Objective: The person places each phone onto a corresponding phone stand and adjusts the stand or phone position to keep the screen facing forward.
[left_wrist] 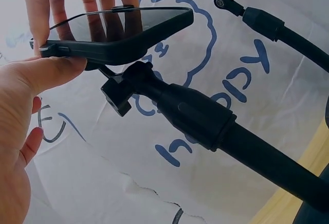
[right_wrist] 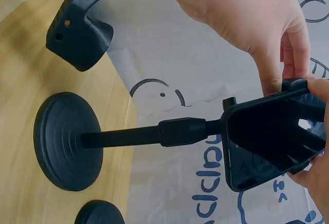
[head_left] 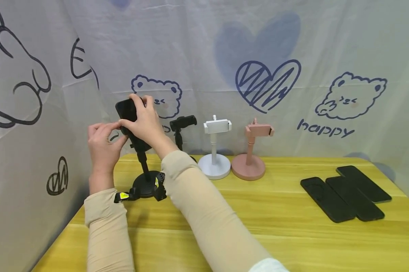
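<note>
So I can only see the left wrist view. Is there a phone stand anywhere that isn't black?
Observer: Yes, a white phone stand with a round base is on the yellowish wood-grain table.
Operator: Cool! Any other colours?
Observer: A pink phone stand with a round base stands just right of the white one in the head view.
Operator: And are there more phones besides the black rectangular phone I see?
Observer: Yes, three dark, flat, rectangular phones lie on the table's right side in the head view.

From here, a sleeve (head_left: 202,204) hides the farther black stand (head_left: 183,122) at its six o'clock, the right hand (head_left: 144,122) the phone (head_left: 124,109) at about three.
</note>
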`<action>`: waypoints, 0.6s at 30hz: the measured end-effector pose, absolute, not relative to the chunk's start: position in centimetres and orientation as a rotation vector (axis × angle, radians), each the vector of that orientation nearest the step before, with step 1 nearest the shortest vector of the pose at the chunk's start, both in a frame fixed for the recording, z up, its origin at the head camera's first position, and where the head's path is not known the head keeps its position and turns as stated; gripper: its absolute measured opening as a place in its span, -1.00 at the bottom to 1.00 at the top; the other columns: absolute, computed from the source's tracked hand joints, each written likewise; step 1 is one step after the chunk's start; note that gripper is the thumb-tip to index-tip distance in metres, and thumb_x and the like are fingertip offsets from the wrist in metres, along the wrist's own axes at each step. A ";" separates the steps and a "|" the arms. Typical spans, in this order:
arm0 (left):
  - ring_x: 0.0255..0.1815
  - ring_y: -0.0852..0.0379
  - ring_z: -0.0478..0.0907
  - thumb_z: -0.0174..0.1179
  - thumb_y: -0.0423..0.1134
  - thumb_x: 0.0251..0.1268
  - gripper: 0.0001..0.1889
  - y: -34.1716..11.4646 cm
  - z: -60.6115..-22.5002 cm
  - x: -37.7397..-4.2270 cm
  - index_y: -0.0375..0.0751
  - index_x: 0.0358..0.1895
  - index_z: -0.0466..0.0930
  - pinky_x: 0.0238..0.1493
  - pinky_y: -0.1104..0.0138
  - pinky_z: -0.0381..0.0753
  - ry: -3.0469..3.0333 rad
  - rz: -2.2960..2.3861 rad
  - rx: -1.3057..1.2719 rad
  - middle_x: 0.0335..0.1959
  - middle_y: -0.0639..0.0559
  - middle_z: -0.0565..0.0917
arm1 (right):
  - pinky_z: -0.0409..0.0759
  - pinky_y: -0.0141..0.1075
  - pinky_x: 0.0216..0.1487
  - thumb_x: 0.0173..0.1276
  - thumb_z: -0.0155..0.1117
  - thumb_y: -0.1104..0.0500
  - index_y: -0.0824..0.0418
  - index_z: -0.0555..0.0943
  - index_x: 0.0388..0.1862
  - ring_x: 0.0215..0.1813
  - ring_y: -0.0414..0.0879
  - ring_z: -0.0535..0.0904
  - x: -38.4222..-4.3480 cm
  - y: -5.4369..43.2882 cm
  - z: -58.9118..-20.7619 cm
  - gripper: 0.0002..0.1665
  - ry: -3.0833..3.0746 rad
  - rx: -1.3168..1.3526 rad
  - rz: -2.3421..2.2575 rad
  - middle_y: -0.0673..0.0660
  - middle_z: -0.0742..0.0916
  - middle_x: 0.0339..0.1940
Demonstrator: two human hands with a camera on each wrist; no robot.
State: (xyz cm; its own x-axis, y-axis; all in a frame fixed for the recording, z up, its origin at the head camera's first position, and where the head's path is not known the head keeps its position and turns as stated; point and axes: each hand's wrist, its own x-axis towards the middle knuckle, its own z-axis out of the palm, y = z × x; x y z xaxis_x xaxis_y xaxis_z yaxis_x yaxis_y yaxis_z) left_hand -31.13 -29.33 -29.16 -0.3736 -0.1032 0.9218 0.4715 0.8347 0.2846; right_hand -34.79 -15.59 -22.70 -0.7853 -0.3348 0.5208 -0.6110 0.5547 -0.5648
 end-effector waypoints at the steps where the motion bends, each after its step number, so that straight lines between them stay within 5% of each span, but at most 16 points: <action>1: -0.09 -0.27 0.39 0.41 -0.47 0.04 -0.68 -29.3 -29.2 -31.2 -0.47 -0.09 0.68 0.02 0.05 0.33 -1.859 -0.638 -0.271 -0.20 -0.37 0.72 | 0.56 -0.24 0.14 0.27 0.34 -0.16 -0.13 0.18 0.49 0.18 -0.03 0.48 -34.8 -15.6 -22.7 -0.12 -2.436 0.763 1.095 0.09 0.25 0.43; 18: -0.05 -0.12 0.35 0.37 -0.44 0.10 -0.71 -28.9 -29.1 -30.6 -0.45 -0.08 0.67 0.08 0.07 0.32 -1.945 -0.834 -0.150 -0.19 -0.35 0.70 | 0.55 -0.33 -0.03 0.13 0.49 -0.11 -0.16 0.29 0.44 0.02 -0.11 0.51 -34.2 -16.1 -22.5 -0.09 -2.389 0.595 1.249 0.05 0.33 0.33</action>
State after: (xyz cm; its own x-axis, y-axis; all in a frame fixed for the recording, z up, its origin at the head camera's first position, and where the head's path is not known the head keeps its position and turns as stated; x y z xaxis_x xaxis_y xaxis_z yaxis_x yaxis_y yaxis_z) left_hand -30.56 -28.86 -29.08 -0.5153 -0.2360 0.8239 0.4339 0.7572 0.4883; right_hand -34.18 -16.12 -22.47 -0.8387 -0.1914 0.5099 -0.5280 0.5155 -0.6749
